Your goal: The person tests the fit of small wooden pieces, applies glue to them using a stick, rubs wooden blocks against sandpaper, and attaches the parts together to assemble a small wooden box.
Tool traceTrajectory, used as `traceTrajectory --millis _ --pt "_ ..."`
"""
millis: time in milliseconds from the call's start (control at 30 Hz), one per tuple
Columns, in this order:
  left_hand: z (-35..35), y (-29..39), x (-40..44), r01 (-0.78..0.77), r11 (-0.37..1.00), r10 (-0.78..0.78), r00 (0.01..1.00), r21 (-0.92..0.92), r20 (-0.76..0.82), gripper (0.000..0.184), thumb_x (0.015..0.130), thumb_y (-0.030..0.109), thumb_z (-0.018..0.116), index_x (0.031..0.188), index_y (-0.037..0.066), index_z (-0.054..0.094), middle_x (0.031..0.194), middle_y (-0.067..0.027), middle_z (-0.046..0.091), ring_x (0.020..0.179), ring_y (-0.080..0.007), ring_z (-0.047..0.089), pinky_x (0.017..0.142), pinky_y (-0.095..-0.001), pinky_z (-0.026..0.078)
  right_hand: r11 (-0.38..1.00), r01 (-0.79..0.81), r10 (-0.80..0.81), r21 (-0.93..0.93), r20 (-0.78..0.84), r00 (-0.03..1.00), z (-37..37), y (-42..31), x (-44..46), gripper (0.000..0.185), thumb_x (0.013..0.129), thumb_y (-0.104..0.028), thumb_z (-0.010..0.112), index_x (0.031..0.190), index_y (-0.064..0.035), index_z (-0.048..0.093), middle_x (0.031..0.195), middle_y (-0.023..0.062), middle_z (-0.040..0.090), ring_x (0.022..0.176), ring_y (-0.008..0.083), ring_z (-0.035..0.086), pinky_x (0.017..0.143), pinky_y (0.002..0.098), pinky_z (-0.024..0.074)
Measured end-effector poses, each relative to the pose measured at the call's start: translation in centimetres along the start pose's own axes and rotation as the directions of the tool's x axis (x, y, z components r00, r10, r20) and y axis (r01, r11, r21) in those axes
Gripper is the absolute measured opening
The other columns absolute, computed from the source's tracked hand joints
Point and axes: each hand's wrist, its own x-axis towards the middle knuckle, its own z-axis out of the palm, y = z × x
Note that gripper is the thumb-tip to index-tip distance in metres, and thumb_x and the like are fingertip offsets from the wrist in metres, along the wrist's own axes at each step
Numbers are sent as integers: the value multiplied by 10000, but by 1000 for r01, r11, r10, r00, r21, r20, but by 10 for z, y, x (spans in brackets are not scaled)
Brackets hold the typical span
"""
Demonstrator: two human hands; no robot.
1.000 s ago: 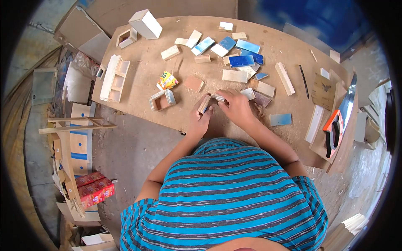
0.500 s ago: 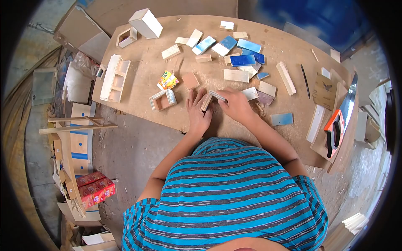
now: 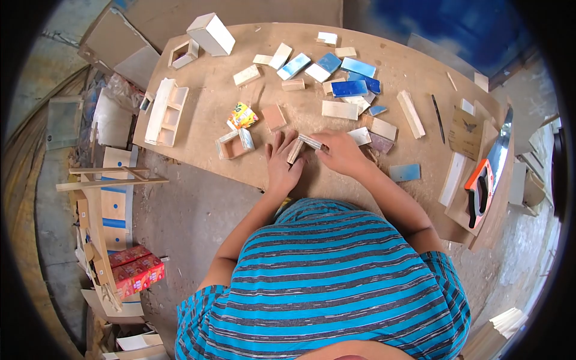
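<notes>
Your right hand [image 3: 342,155] pinches a layered strip [image 3: 310,141] against a wood block [image 3: 294,152].
Your left hand [image 3: 282,163] lies with fingers spread beside the block, probably bracing it; any thumb grip is unclear. Both pieces sit right of the open box [image 3: 246,139].

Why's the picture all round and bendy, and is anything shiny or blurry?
Head view: black corners and the table's bowed far edge suggest a very wide lens; head view: the handsaw's blade gleams; head view: soft shadow darkens the table between the left hand and right hand, which show no obvious blur.
</notes>
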Motion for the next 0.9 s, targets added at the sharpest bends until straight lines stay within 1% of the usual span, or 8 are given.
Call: traceTrajectory --millis 100,233,333,433,533,633,833,900 --pt "8 -14 -1 232 809 -209 972 -541 104 482 881 203 606 1333 40 565 1421 -158 525 1316 -300 478 1143 -484 252 978 -125 119 169 45 992 -4 -2 2 381 780 -118 675 1151 -35 656 999 130 675 775 244 651 705 349 525" --pt "-34 30 3 354 -5 -293 894 -935 339 442 952 186 573 1338 -23 521 1311 -87 589 1188 -194 578 1050 -413 445 844 -323 300 428 120 946 -13 4 5 357 834 -100 671 1172 6 635 966 59 676 744 86 606 658 270 507" --pt "-45 39 6 332 -89 -255 904 -939 344 455 949 181 580 1355 -9 498 1289 -85 596 1180 -203 579 1071 -426 437 705 -215 339 676 -54 939 -9 2 5 334 830 -107 660 1136 26 640 941 71 687 801 76 604 722 263 499" --pt "-44 42 6 355 -153 -198 903 -922 381 439 954 167 571 1349 -8 497 1283 -81 597 1204 -213 567 1064 -431 444 592 -183 359 785 -54 932 -10 -9 6 310 831 -54 661 1124 41 627 960 38 677 828 68 596 735 250 492" --pt "-47 56 5 339 -16 -182 924 -941 336 422 958 162 563 1339 -10 503 1283 -84 599 1219 -221 561 1070 -444 442 643 -163 277 749 -29 960 -5 1 5 356 866 -5 654 1211 20 573 1023 37 647 898 78 596 781 248 497" --pt "-43 54 2 289 38 -220 936 -957 274 432 950 142 566 1349 -11 497 1292 -94 592 1216 -216 562 1065 -445 445 508 -146 280 849 -3 960 -5 1 1 349 860 3 659 1199 15 573 1044 33 639 944 79 585 799 246 486" --pt "-46 39 1 246 -41 -226 942 -968 249 491 909 152 507 1359 -45 485 1321 -124 570 1183 -213 573 1031 -420 453 565 -245 245 788 123 962 -13 0 -2 338 860 -54 650 1189 -6 590 1052 8 635 949 68 578 792 241 484" --pt "-45 26 1 206 30 -268 944 -978 191 507 890 170 478 1342 -59 492 1284 -122 586 1199 -211 560 1028 -392 447 713 -350 257 608 238 937 -16 0 1 327 845 -89 659 1157 -1 614 1044 38 653 932 92 599 784 256 489"
